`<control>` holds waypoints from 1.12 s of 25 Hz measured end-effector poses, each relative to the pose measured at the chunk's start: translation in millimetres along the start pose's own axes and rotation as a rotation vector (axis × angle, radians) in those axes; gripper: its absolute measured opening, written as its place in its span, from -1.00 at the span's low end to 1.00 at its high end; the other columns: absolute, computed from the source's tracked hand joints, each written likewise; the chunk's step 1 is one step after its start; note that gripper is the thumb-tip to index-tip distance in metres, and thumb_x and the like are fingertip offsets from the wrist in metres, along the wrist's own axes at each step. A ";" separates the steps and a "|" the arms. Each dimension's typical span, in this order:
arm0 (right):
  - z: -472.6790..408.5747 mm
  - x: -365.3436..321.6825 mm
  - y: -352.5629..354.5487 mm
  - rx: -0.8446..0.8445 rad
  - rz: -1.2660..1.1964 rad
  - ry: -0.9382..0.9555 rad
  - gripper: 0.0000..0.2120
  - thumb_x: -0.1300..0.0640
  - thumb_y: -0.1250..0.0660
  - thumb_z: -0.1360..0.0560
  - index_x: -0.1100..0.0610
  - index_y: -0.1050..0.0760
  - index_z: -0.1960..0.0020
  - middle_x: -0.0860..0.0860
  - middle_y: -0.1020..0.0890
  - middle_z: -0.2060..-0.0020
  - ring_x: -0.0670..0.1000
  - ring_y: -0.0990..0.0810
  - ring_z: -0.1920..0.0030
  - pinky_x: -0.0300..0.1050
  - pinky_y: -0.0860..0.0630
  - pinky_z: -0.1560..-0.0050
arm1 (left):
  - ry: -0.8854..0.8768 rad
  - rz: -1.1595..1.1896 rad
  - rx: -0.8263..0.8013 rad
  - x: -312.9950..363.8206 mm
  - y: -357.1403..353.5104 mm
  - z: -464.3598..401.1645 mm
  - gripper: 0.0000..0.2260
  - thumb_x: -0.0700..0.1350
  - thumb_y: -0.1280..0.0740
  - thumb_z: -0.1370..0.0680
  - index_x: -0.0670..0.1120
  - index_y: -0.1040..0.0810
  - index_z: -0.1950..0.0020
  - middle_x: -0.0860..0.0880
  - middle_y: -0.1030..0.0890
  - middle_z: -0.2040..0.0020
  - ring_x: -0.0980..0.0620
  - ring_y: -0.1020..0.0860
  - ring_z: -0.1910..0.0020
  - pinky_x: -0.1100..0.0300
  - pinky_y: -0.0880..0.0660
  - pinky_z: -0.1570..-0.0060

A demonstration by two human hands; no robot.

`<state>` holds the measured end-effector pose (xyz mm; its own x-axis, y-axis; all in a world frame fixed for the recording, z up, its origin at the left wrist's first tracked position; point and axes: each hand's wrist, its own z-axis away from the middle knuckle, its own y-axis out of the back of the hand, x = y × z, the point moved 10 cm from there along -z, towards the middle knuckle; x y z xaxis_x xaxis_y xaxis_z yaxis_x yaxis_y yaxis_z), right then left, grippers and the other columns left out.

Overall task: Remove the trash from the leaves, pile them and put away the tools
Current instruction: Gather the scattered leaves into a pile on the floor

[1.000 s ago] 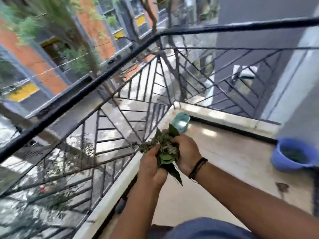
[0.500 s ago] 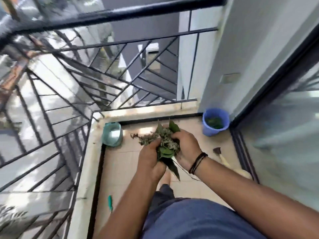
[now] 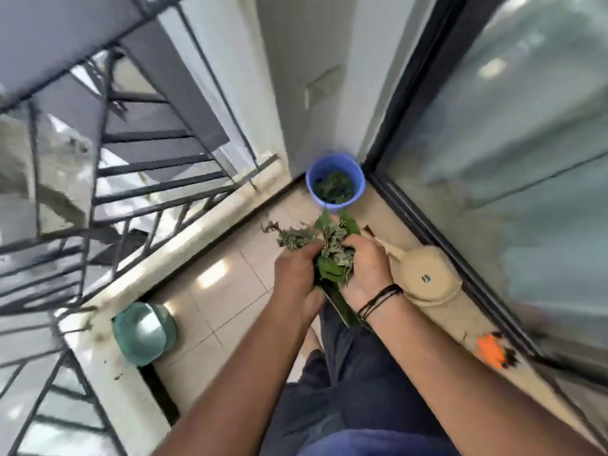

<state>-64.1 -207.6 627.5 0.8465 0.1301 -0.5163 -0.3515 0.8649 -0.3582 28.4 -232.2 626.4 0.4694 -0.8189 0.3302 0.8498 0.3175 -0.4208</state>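
A bundle of green and dried leaves (image 3: 332, 250) is held between both my hands above the tiled balcony floor. My left hand (image 3: 296, 278) grips the bundle's left side, with a dry sprig sticking out past it. My right hand (image 3: 368, 268), with black cords on its wrist, curls round the right side. Just beyond the bundle, in the corner, stands a blue bucket (image 3: 335, 166) with leaves inside. A beige dustpan (image 3: 424, 278) lies on the floor right of my right hand.
A teal tub (image 3: 144, 334) sits by the low ledge (image 3: 184, 245) under the black metal railing (image 3: 108, 205). A glass sliding door (image 3: 513, 159) runs along the right. An orange object (image 3: 492, 352) lies near its track. My leg fills the lower middle.
The view has swung right and down, from the railing to the corner. The blue bucket now lies directly beyond the leaves. Both hands keep the same hold on the bundle.
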 end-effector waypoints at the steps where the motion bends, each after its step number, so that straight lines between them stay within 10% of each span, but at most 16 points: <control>1: -28.2 -1.1 9.3 0.054 -0.038 -0.003 -0.62 0.44 -0.13 -0.46 0.25 -0.64 -0.10 0.27 -0.67 0.00 0.21 -0.65 0.05 0.14 -0.58 -0.11 | 0.026 -0.047 0.008 -3.6 -9.5 -27.4 -0.67 -0.36 -0.32 -0.53 -0.39 -0.53 -0.29 -0.41 -0.61 -0.18 -0.31 -0.64 -0.13 -0.17 -0.61 -0.13; 5: -140.5 2.1 26.8 0.194 -0.130 -0.063 -0.66 0.39 -0.16 -0.40 0.26 -0.64 -0.05 0.25 -0.67 0.08 0.18 -0.66 0.15 0.12 -0.61 -0.02 | 0.117 -0.205 0.022 -18.6 -35.4 -145.8 -0.67 -0.35 -0.32 -0.54 -0.36 -0.54 -0.30 -0.37 -0.62 -0.19 -0.28 -0.64 -0.13 -0.14 -0.62 -0.12; 11: -316.7 13.3 29.3 0.250 -0.173 -0.133 -0.50 0.30 -0.11 -0.34 0.23 -0.61 -0.20 0.24 -0.59 -0.14 0.23 -0.57 -0.11 0.22 -0.41 -0.40 | 0.232 -0.257 -0.050 -32.0 -54.1 -340.8 -0.63 -0.25 -0.32 -0.59 -0.30 -0.50 -0.39 -0.31 -0.60 -0.28 -0.20 -0.63 -0.17 -0.05 -0.65 -0.05; 17: -443.5 32.4 26.7 0.382 0.003 -0.190 -0.53 0.28 -0.24 -0.29 0.32 -0.53 -0.18 0.22 -0.56 0.01 0.19 -0.56 0.00 0.24 -0.54 -0.19 | 0.264 -0.333 -0.008 -28.9 -49.6 -496.1 -0.63 -0.21 -0.27 -0.62 -0.28 -0.49 -0.42 -0.28 -0.60 -0.29 -0.23 -0.59 -0.28 -0.10 -0.64 -0.07; 20: -489.0 39.2 20.1 0.295 0.079 -0.290 -0.82 0.27 -0.24 -0.47 0.21 -0.41 -0.08 0.16 -0.42 -0.11 0.12 -0.44 -0.12 0.16 -0.55 -0.18 | 0.259 -0.521 0.022 -19.1 -49.1 -549.7 -0.70 -0.17 -0.26 -0.58 -0.27 -0.56 -0.26 -0.26 -0.65 -0.15 -0.27 -0.66 -0.08 -0.13 -0.65 0.12; 24: -525.2 47.8 33.4 0.377 0.030 -0.311 -0.68 0.23 -0.10 -0.66 0.28 -0.40 -0.37 0.17 -0.53 -0.22 0.23 -0.56 -0.23 0.05 -0.48 -0.11 | 0.184 -0.683 0.077 12.7 -65.6 -584.8 -0.81 -0.23 -0.18 -0.60 -0.19 -0.50 0.17 -0.13 -0.54 0.37 -0.11 -0.50 0.38 0.18 -0.48 0.33; 28: -528.3 46.2 31.7 0.360 0.037 -0.328 -0.63 0.17 -0.14 -0.67 0.20 -0.37 -0.45 0.13 -0.49 -0.36 0.17 -0.63 -0.06 0.04 -0.50 -0.04 | 0.460 -0.919 0.237 -27.0 59.6 -641.8 -0.64 -0.08 0.03 -0.63 -0.28 -0.42 -0.17 -0.25 -0.55 -0.07 -0.23 -0.47 -0.03 -0.08 -0.45 -0.08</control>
<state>-247.4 -430.3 181.4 0.9379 0.2594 -0.2306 -0.2716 0.9621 -0.0226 -87.6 -498.0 50.1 -0.4733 -0.8785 0.0649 0.8808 -0.4730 0.0209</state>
